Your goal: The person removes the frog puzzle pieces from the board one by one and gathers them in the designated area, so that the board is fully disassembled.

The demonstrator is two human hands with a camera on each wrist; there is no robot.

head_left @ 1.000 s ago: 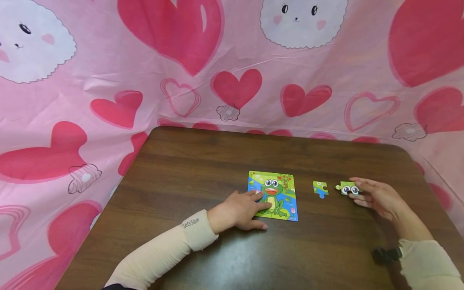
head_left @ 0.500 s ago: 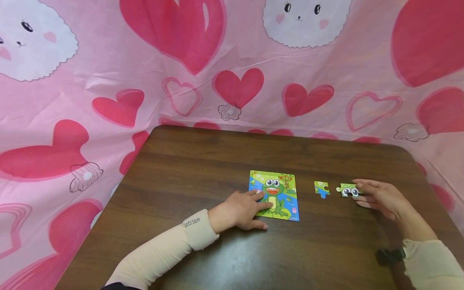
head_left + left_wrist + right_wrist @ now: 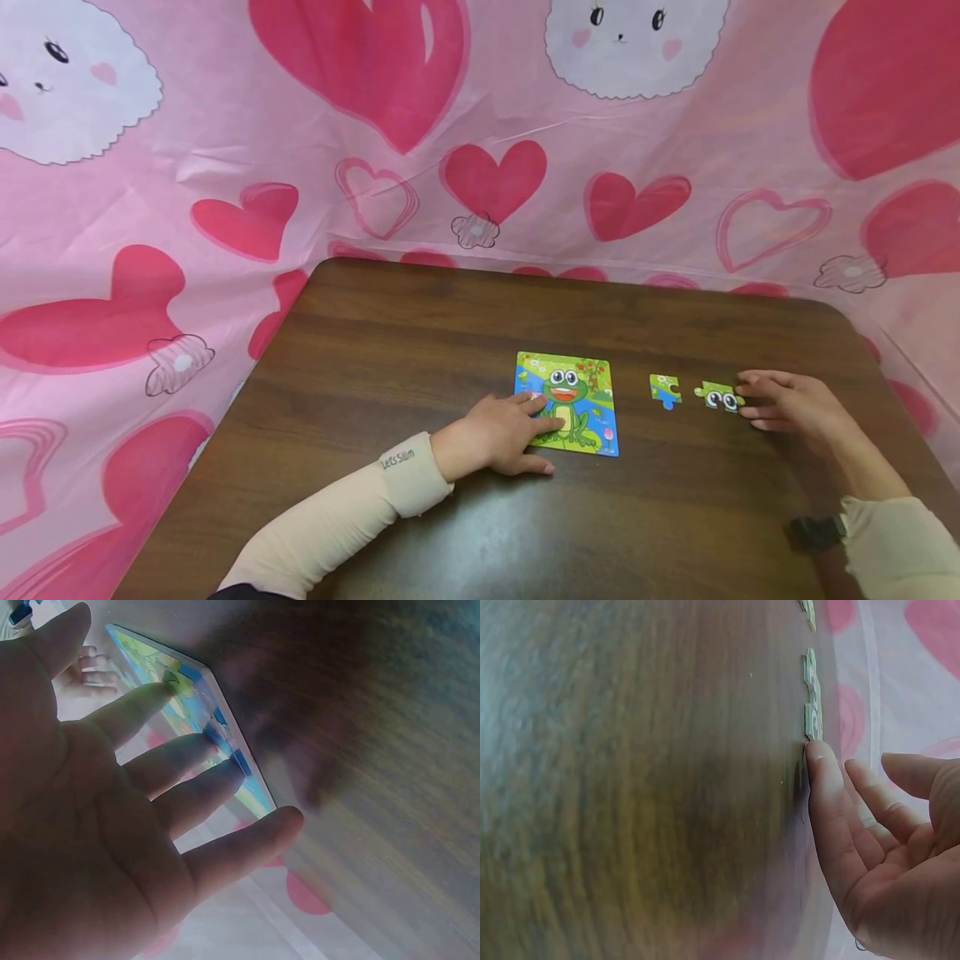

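A square frog picture [image 3: 596, 379] lies flat on the table, with a green frog on blue and green. My left hand [image 3: 504, 433] rests on its lower left part, fingers spread and straight; the left wrist view shows the fingertips over the picture's surface [image 3: 196, 682]. Farther right lies a jigsaw piece with two cartoon eyes [image 3: 718, 397]. At its right end is my right hand [image 3: 795, 408], fingers loosely extended. In the right wrist view one fingertip meets or nearly meets the eye piece [image 3: 814, 694]; whether they touch, I cannot tell.
Between the picture and the eye piece lies a corner jigsaw piece [image 3: 664, 389], green and blue, with a tab pointing down. The brown wooden table [image 3: 420, 333] ends at a pink cloth [image 3: 517, 117] printed with hearts, behind and at the sides.
My right hand has drawn back slightly to the right, uncovering the eye piece's right end. That piece has turned a little. The left hand stays on the picture.
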